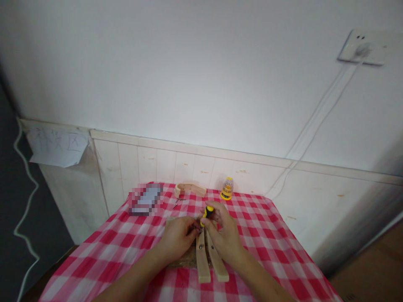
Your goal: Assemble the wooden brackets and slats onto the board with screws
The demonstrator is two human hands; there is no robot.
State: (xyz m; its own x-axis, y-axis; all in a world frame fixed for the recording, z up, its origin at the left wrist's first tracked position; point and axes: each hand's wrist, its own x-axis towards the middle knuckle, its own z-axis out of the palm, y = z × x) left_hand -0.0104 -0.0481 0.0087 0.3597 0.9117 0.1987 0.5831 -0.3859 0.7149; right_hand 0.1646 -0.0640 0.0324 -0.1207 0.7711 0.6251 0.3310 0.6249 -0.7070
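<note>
In my right hand (222, 224) is a small yellow-and-black screwdriver (208, 211), held tilted with its lower end at a pair of light wooden pieces. My left hand (180, 237) is closed at the far end of these pieces, its thumb and fingertips pinched close to the screwdriver's tip. What the left fingers hold is too small to tell. The left wooden piece (203, 264) and the right wooden piece (219, 266) point towards me, each with a dark screw in it. Under them lies a rough brown board (184, 261), partly hidden by my left hand.
A red-and-white checked cloth (261, 251) covers the table. Near the wall stand a curved wooden piece (192, 189) and a clear, yellow-based bit holder (227, 189). Thin dark metal parts (179, 201) lie close by. A blurred-out flat object (147, 199) rests at the left.
</note>
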